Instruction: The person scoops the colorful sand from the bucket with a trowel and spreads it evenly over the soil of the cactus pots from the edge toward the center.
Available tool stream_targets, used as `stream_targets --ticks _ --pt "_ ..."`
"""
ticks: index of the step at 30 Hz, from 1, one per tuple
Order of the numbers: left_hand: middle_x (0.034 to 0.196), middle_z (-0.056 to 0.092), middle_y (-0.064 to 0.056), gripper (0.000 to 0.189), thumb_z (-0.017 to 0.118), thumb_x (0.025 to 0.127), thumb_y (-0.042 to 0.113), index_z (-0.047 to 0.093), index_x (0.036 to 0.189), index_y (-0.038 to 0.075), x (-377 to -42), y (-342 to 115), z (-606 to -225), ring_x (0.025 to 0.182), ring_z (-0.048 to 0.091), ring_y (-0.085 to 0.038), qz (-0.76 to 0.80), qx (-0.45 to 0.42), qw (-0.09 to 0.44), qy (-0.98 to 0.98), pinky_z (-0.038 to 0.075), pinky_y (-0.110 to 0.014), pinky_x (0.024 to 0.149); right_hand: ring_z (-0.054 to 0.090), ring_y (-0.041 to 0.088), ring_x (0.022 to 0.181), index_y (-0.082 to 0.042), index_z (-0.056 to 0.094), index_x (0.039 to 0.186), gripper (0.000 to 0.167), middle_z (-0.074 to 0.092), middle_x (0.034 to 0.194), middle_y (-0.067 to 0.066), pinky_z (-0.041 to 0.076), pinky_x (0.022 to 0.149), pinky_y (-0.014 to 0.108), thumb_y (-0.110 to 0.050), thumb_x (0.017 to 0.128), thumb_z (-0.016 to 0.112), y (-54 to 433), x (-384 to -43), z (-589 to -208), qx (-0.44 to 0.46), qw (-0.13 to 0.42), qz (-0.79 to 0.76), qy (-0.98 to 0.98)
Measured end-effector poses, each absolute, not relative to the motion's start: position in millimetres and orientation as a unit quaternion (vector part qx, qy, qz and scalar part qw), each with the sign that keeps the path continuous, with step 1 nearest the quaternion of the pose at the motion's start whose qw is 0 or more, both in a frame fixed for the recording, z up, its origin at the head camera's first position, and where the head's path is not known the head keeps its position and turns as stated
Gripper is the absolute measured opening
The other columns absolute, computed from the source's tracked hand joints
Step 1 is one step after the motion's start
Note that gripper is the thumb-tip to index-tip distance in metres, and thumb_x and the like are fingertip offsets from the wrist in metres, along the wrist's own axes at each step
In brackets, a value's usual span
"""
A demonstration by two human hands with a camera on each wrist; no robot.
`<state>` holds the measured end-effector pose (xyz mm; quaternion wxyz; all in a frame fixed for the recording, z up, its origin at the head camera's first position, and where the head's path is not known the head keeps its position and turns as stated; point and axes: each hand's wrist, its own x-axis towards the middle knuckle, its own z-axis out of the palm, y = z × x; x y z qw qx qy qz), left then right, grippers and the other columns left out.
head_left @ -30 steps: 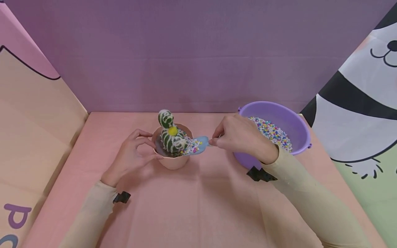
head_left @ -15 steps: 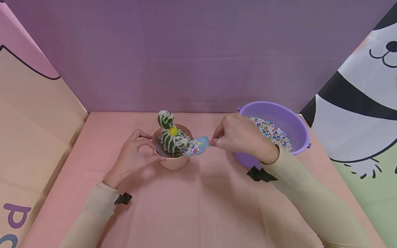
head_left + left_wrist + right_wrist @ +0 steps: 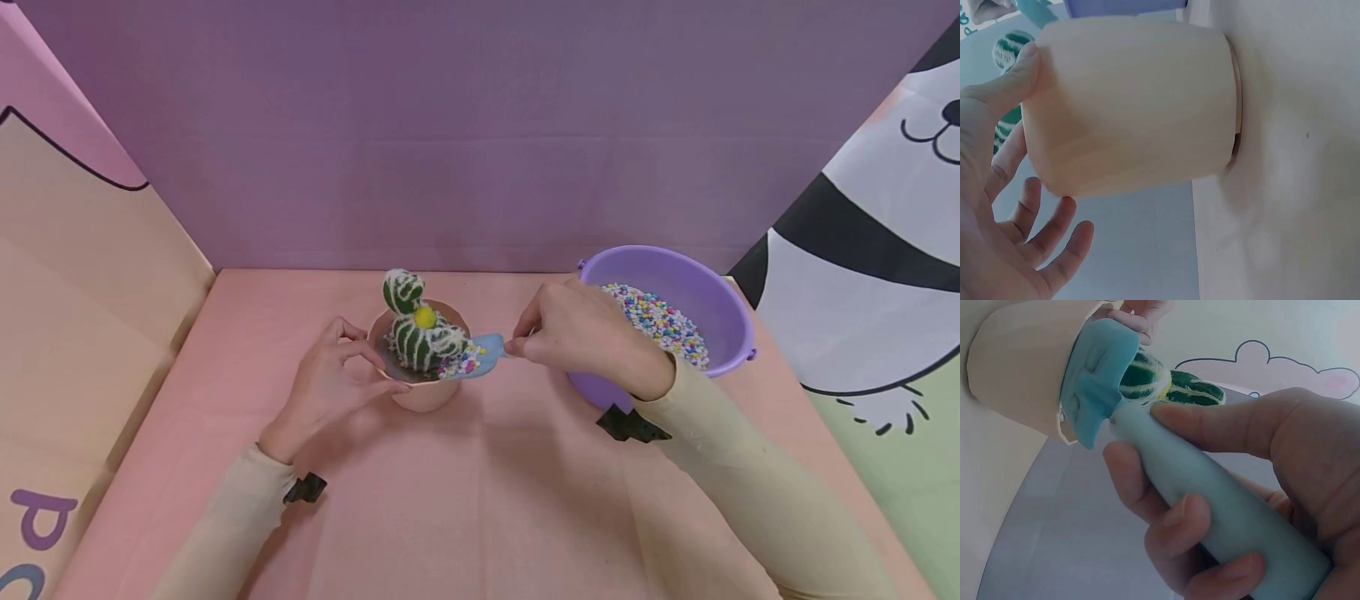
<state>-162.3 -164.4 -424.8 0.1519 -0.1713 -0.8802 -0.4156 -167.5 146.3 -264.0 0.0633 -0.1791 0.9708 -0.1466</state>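
A green cactus (image 3: 417, 346) with white fuzz and a yellow flower stands in a pale peach flowerpot (image 3: 424, 398). My left hand (image 3: 330, 392) holds the pot's left rim, the thumb at the front and the index finger reaching over the edge, while the other fingers spread loosely in the left wrist view. Around the handle of a light-blue toy shovel (image 3: 1210, 487) my right hand (image 3: 581, 329) is curled. The shovel's blade (image 3: 491, 350) lies over the pot's right rim, with small multicoloured beads (image 3: 463, 360) at its tip against the cactus. Grey material lines the pot's left inside.
To the right stands a purple bucket (image 3: 712, 308), holding many multicoloured beads (image 3: 660, 325); my right forearm passes in front of it. A pink cloth covers the table (image 3: 480, 500). A purple backdrop (image 3: 480, 133) rises behind, with printed panels at both sides.
My left hand has shifted slightly right along the pot's rim, and the pot and cactus sit a touch further right. More blue shows on the shovel blade. The right hand is nearly still.
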Motion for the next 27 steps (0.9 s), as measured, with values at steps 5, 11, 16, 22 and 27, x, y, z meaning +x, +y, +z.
stream_targets --ticks 5,11,16,22,27 --pt "0.108 0.058 -0.006 0.035 0.105 0.062 0.029 0.078 0.079 0.015 -164.2 -166.4 -425.0 0.102 0.059 -0.023 -0.407 -0.189 0.152 -0.881 0.049 -0.04 0.086 0.063 0.015 0.081 -0.029 0.086 0.078 0.008 0.079 0.083 -0.01 0.045 0.054 0.028 -0.031 0.085 0.085 146.7 -167.4 -263.2 -0.172 0.066 -0.148 0.972" --pt "0.131 0.064 -0.008 0.037 0.103 0.068 0.026 0.079 0.096 0.018 -173.1 -181.3 -421.7 0.127 0.058 -0.03 -0.402 -0.222 0.129 -0.879 0.05 -0.057 0.107 0.064 0.015 0.083 -0.029 0.087 0.079 0.008 0.079 0.085 -0.01 0.046 0.055 0.029 -0.032 0.085 0.084 147.3 -166.8 -262.3 -0.17 0.064 -0.144 0.973" --pt "0.133 0.067 -0.006 0.033 0.102 0.069 0.03 0.08 0.091 0.021 -176.6 -186.9 -420.7 0.13 0.059 -0.03 -0.396 -0.231 0.122 -0.88 0.047 -0.057 0.111 0.063 0.014 0.076 -0.029 0.087 0.079 0.008 0.079 0.086 -0.009 0.045 0.053 0.029 -0.032 0.086 0.083 148.0 -166.8 -261.8 -0.168 0.061 -0.142 0.974" --pt "0.127 0.07 -0.004 0.033 0.103 0.067 0.032 0.078 0.086 0.021 -177.8 -186.3 -420.3 0.127 0.063 -0.03 -0.388 -0.226 0.128 -0.884 0.049 -0.056 0.11 0.061 0.013 0.069 -0.031 0.086 0.078 0.008 0.078 0.085 -0.01 0.041 0.052 0.029 -0.032 0.085 0.083 147.2 -166.7 -259.9 -0.167 0.06 -0.14 0.974" --pt "0.123 0.068 -0.003 0.034 0.103 0.066 0.035 0.078 0.083 0.021 -176.3 -184.5 -417.9 0.126 0.063 -0.029 -0.379 -0.218 0.119 -0.891 0.05 -0.055 0.108 0.062 0.013 0.069 -0.031 0.086 0.078 0.007 0.078 0.082 -0.01 0.043 0.053 0.03 -0.033 0.084 0.083 146.6 -166.1 -259.1 -0.17 0.057 -0.134 0.975"
